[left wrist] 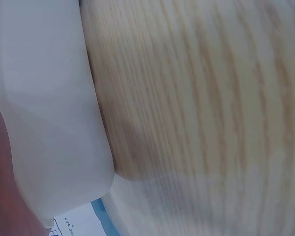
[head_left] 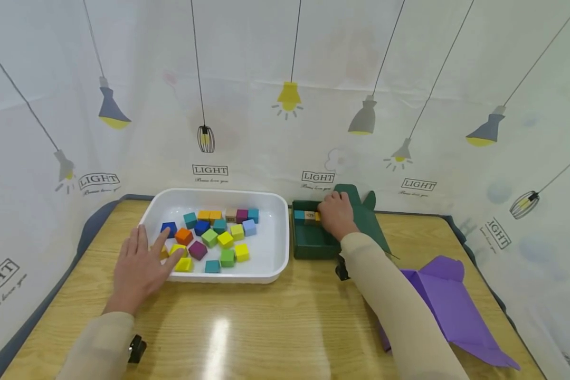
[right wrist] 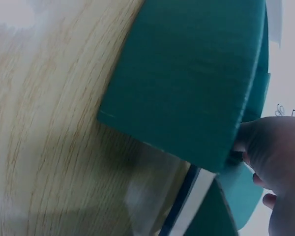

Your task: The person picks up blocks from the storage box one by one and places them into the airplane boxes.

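Observation:
My left hand point(head_left: 142, 266) reaches over the left rim of the white tray point(head_left: 271, 266), fingers and thumb spread near a blue cube point(head_left: 168, 228) and some yellow ones. Cubes of several colours lie loose in the tray. Inside the green box point(head_left: 306, 250), a teal cube point(head_left: 300, 215), a wooden cube point(head_left: 310, 216) with a number and part of an orange cube point(head_left: 317, 216) stand in a row along the back. My right hand point(head_left: 338, 214) dips into the box's back right part beside the orange cube. Its fingertips, and anything between them, are hidden.
The box's green lid point(head_left: 368, 224) leans open behind and to the right. An unfolded purple box point(head_left: 461, 306) lies at the right, partly behind my right sleeve point(head_left: 394, 301). A printed curtain point(head_left: 256, 132) stands along the back of the wooden table point(head_left: 247, 327).

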A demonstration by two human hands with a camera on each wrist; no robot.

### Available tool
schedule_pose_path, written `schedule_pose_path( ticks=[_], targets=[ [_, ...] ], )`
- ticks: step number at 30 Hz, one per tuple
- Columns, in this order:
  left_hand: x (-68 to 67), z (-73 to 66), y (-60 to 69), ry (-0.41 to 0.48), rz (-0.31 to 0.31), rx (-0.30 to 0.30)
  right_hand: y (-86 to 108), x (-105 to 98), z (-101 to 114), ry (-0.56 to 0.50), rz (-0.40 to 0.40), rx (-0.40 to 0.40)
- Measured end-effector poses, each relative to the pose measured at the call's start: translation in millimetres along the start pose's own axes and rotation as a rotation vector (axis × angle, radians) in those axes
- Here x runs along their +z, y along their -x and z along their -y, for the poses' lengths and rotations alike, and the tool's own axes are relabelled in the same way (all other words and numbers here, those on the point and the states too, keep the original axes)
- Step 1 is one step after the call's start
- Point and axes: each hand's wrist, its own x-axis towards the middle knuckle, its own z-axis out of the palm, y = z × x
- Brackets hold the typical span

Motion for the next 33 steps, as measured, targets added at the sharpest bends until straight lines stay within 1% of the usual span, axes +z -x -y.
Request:
schedule_pose_path(
  ticks=[6, 14, 20, 26, 33],
  targets=[
    [-0.7, 0.9, -0.8, 0.001, 0.015, -0.002, 6.6, -10.0, 1.2, -0.052, -0.047, -0.026],
    [-0.9, 0.5, -1.0, 0.007, 0.014, 0.002, 16.0, -25.1, 7.3, -0.093, -0.055, -0.064],
    [0.0, 0.6, -1.2, 0.006, 0.014, 0.005, 24.8, -32.2, 15.2, -0.114, -0.086, -0.088],
    [-0.4, 0.9, -1.7, 0.003, 0.019, 0.009, 29.7, -42.1, 33.3, -0.159, -0.134, -0.113],
    [0.6, 1.4, -1.3, -0.009, 0.01, 0.014, 32.7, -50.6, 67.1, -0.208, -0.183, -0.169]
  ],
)
